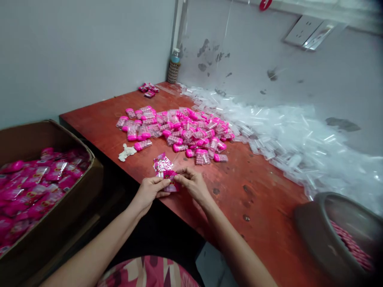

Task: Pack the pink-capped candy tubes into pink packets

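Observation:
A small pink printed packet [170, 186] is held between both hands at the near edge of the red table. My left hand [151, 188] pinches its left side, thumb on top. On its upper right, the thumb and fingers of my right hand [191, 181] are closed. Just beyond lie more shiny pink wrappers [163, 162], partly behind the held packet. Further back is a heap of small clear containers with pink caps [188, 131], filled with pale pink beads. What is inside the held packet, if anything, is hidden.
A cardboard box [89, 149] of pink packets stands at the left. Clear plastic sleeves or containers [269, 123] pile along the wall. A grey-brown basin [314, 223] holds pink beads at right. Crumpled white material [127, 152], several packets [149, 89] and a bottle [175, 56] are also on the table [233, 215].

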Tool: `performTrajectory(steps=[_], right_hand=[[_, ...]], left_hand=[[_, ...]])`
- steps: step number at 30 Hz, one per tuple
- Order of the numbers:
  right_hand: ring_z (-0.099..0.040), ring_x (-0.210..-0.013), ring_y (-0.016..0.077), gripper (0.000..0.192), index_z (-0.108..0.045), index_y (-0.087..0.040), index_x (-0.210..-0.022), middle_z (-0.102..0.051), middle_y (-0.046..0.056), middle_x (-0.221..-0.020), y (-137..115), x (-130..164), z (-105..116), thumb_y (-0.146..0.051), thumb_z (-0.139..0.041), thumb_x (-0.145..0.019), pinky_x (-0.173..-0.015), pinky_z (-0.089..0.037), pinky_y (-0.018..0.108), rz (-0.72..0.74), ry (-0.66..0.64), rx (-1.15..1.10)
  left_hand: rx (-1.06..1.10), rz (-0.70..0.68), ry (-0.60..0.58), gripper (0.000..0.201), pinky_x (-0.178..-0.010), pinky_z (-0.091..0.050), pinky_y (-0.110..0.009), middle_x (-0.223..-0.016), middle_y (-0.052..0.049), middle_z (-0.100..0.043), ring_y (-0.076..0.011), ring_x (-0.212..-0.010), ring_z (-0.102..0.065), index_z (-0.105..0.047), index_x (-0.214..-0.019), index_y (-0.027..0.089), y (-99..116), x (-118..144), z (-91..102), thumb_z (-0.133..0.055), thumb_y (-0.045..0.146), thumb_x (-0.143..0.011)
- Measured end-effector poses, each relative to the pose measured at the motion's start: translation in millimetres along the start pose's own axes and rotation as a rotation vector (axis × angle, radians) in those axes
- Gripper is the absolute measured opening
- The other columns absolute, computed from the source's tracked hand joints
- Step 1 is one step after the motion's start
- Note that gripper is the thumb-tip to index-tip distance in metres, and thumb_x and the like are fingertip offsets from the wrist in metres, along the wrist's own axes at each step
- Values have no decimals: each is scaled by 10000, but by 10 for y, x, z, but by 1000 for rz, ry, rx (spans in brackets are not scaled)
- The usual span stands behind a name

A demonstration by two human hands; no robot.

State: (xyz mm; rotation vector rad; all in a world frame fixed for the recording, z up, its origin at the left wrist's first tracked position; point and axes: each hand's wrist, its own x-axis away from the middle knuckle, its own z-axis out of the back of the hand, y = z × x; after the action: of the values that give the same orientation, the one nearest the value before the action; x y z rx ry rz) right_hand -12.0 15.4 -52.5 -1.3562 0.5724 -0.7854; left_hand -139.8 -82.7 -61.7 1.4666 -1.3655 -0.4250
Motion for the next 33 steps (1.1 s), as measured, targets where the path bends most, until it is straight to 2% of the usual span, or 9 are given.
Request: performTrajectory(steps=[3,6,10,14,17,19,23,27,33], right_hand=[[-582,-674,169,240,-590,-192,-809,-632,24,-731,-75,-118,273,-410,-497,-775,-633,-424,273,69,210,421],[-593,-809,247,356,-578,-164,-905,-641,111,-851,-145,-303,473,-475,-446,-793,-701,-415,343,-18,467,946],[-591,-862,322,464,-543,-103,-979,-612,198,-944,-127,-512,511,-505,-485,-755,-678,-427,383,-192,439,1242],[-606,-831,301,298,-563,-101,-940,-628,193,-895,-73,-509,518,-340,-464,-792,-686,-425,375,-206,412,1250],[-618,-736,241,238,-572,-145,-858,-646,116,-775,-76,-273,447,-308,-401,-825,-653,-435,329,-115,359,1105],[-597,-566,189,281,-548,-174,-770,-615,46,-616,-85,-15,287,-378,-369,-844,-548,-444,283,-29,236,697],[-537,-398,128,306,-489,-195,-785,-598,1,-589,-68,485,-198,-491,-414,-811,-353,-407,218,-172,19,59],[-528,-372,97,321,-495,-191,-815,-587,-17,-566,-29,624,-507,-508,-455,-789,-311,-386,172,-190,79,-79],[-515,-362,79,313,-495,-192,-810,-590,-25,-586,5,549,-534,-502,-464,-789,-316,-397,165,-155,102,-157]], left_hand=[[28,14,88,214,-551,-512,-209,-665,-84,-663,-128,-571,-613,-677,-710,76,-4,5,-20,-709,263,-612],[107,25,157,185,-511,-502,-191,-625,-70,-655,-118,-538,-605,-662,-673,75,3,9,-28,-724,230,-595],[239,49,197,150,-465,-484,-169,-590,-48,-644,-105,-509,-599,-618,-615,88,27,-3,0,-726,191,-596],[410,37,266,135,-511,-522,-207,-623,-47,-646,-118,-540,-612,-594,-653,97,55,-50,45,-701,176,-635],[566,41,313,130,-572,-546,-254,-650,-38,-643,-133,-588,-625,-588,-718,108,61,-99,30,-685,172,-659],[653,50,319,134,-614,-549,-283,-667,-37,-643,-142,-616,-630,-581,-743,113,55,-130,1,-677,170,-670],[726,76,284,161,-635,-536,-293,-697,-41,-642,-155,-644,-634,-571,-766,123,40,-152,-63,-686,161,-660],[731,55,250,181,-572,-506,-232,-658,-31,-620,-121,-577,-605,-559,-742,121,41,-102,-142,-700,182,-646],[611,6,175,272,-439,-416,-195,-534,6,-549,-86,-449,-516,-511,-643,126,67,13,-258,-730,281,-598]])
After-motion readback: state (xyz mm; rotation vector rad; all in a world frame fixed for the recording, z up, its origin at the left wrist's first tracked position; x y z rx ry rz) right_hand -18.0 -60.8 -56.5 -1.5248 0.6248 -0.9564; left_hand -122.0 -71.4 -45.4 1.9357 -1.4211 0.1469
